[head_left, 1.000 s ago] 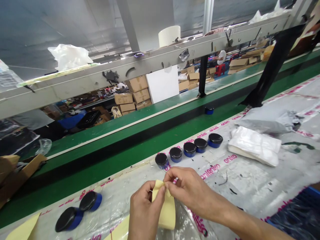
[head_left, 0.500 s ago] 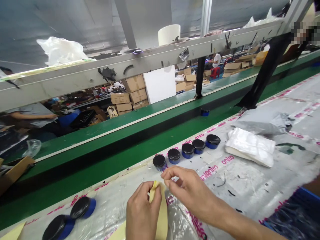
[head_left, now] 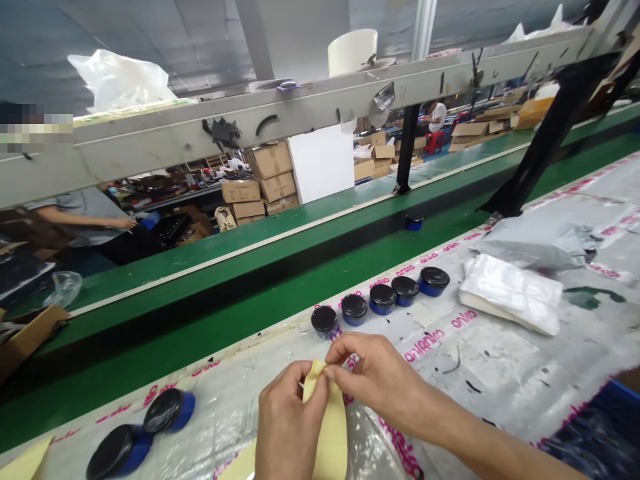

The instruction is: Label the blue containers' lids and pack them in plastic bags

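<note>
At six o'clock, low in the view, two bare hands meet over a yellow sheet (head_left: 334,433) above the plastic-covered bench (head_left: 250,380). The left hand (head_left: 290,417) has its grip pinching the sheet near the top, thumb against fingers, with the rest hanging below. The right hand (head_left: 377,377) has thumb and forefinger pressed together at the upper edge, seemingly pinching it too; how much is caught is too small to tell.

Half a second ago the right fingertips stood apart from the sheet; now they are back against it, much as they were a second ago. That puts both hands on the same edge again, which suggests the fine work there is unfinished. The round containers show no clear change in arrangement.

Reckoned from the hands, a row of five black-lidded blue containers (head_left: 383,299) runs from twelve to two o'clock. Two similar containers (head_left: 169,410), touching, sit between eight and nine, and a lone container (head_left: 414,224) rests on the green belt (head_left: 300,267) at one. A stack of white bags (head_left: 510,293) lies between two and three.

Pink lettering (head_left: 464,319) repeats across the plastic, reading "onko" or perhaps "anko". No writing is legible on the lids, and print on the cartons (head_left: 241,191) at eleven is too small to read.
</note>
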`<state>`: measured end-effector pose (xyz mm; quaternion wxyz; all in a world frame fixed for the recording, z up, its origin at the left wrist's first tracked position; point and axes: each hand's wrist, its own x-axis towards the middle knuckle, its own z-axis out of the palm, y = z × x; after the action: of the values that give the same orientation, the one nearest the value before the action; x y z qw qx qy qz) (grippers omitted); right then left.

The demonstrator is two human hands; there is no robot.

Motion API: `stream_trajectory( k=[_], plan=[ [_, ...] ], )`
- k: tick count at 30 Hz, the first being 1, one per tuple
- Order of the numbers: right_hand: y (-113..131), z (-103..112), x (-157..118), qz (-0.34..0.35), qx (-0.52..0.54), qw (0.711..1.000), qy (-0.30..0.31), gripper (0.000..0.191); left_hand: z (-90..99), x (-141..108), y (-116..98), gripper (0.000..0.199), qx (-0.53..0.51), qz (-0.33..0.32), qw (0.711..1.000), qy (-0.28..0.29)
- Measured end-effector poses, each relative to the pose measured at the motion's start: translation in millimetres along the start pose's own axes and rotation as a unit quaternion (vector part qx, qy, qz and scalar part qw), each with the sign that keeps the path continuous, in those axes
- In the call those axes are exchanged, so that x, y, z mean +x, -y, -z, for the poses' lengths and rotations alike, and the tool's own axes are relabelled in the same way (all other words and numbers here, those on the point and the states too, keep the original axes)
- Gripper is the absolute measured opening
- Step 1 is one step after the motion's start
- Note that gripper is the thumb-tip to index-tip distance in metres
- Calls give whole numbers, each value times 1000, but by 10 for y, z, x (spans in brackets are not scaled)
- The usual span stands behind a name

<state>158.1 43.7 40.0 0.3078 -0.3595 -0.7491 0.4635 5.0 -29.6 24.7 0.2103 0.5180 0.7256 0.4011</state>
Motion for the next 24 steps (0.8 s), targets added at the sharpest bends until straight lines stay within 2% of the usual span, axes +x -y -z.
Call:
stream_trajectory(
  k=[13, 17, 20, 22, 24],
  plan=[
    [-33, 6, -42, 6, 20, 1000, 20, 11, 51, -26, -143, 23, 48, 14, 998, 29],
    [-3, 65, -35, -22, 98, 995, 6, 10, 63, -8, -115, 23, 86, -24, 996, 5],
    [15, 154, 13, -79, 180, 980, 5, 13, 101, 9, -66, 22, 119, -14, 993, 12],
    [17, 207, 55, -116, 239, 964, 26, 16, 130, 22, -41, 36, 158, -10, 987, 16],
    [12, 235, 90, -137, 283, 948, 45, 17, 147, 36, -30, 49, 194, -43, 980, 8]
  ],
)
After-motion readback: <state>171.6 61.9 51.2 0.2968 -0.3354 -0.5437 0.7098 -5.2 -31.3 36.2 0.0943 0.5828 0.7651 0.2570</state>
